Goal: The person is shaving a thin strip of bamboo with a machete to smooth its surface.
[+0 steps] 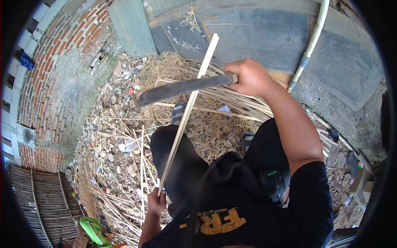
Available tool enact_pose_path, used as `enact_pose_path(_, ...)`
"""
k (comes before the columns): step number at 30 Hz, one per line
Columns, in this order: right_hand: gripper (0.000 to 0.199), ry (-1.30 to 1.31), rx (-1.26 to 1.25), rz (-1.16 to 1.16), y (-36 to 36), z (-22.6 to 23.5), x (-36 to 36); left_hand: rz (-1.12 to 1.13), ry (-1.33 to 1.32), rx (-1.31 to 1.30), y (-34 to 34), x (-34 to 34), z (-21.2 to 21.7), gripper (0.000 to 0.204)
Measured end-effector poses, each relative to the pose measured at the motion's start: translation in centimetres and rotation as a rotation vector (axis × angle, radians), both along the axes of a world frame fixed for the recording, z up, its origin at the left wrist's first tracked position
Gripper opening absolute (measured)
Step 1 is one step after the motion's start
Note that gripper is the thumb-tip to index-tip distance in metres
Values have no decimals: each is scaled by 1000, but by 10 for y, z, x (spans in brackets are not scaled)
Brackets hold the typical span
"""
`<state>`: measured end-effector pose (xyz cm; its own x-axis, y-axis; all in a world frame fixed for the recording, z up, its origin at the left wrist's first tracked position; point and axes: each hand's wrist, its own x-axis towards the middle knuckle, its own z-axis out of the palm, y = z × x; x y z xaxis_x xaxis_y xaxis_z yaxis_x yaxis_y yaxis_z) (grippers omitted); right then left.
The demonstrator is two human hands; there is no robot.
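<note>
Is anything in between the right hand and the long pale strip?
Yes: the big knife. The right hand grips one end of it, and its blade crosses over the long pale strip above its middle; I can't tell if they touch. The left hand holds the strip's lower end directly.

The machete (178,91) crosses the strip (182,127) — rubble (111,158) beneath, brick wall (53,95) left, pipe (315,37) right.

Brick wall (46,103), white pipe (316,34)
</note>
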<state>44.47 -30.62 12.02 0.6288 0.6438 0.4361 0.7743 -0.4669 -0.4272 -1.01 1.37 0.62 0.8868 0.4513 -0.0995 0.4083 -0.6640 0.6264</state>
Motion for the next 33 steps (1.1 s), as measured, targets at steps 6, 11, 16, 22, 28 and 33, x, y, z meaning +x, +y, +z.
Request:
enact_pose_path(6,25,-44,-108,55,6,4,-5,-1,-40,117,-3,-1,-2,21)
enact_pose_path(11,29,241,-53,-159,-8,-6,19,59,30,52,0,-1,-6,23)
enact_pose_path(16,21,120,-134,-100,-2,4,0,34,106,6,-3,5,14,24)
enact_pose_path(22,20,156,-204,19,13,-10,12,16,86,-34,-3,11,18,26)
enact_pose_path(28,25,222,-102,-28,29,-17,8,74,101,-81,-6,8,8,26)
enact_pose_path(33,26,93,-188,22,28,3,-17,81,103,-69,-5,3,6,25)
